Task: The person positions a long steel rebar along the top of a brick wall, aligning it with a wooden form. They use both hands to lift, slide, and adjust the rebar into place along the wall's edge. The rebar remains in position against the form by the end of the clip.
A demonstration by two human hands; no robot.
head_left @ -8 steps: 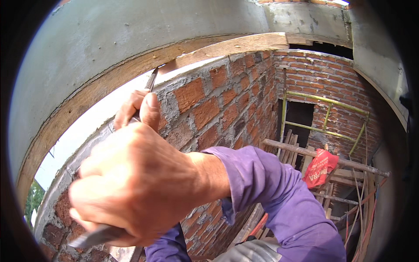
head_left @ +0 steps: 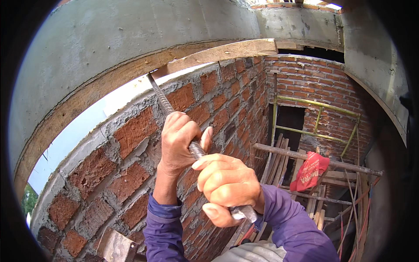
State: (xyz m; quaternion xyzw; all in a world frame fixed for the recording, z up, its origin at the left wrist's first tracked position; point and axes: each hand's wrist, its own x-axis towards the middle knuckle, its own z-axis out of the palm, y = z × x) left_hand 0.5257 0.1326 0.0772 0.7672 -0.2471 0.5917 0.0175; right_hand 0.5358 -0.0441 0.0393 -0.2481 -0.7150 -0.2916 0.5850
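Observation:
A ribbed steel pry bar point(head_left: 160, 96) slants down from the wooden boards under the concrete beam. Its upper tip sits where the short plank point(head_left: 218, 52) meets the long curved-looking board point(head_left: 87, 85). Around the bar's middle my left hand point(head_left: 179, 142) is closed. Lower down, my right hand point(head_left: 229, 185) grips the same bar close to its end, and the bent, shiny end point(head_left: 245, 213) sticks out below the fist. Behind both hands stands the brick wall point(head_left: 135, 131) with rough grey mortar joints.
Grey concrete beam point(head_left: 131, 30) runs overhead. At right, a yellow metal frame point(head_left: 321, 105) stands before another brick wall. Scaffold poles point(head_left: 358, 168) and planks lie lower down, with a red bag point(head_left: 310, 171) hung there. A flat scraper-like blade point(head_left: 115, 246) is at lower left.
My right hand has swung from lower left to the right with the bar's lower end. My left hand has moved down and right; the upper tip stays near the boards' meeting point.

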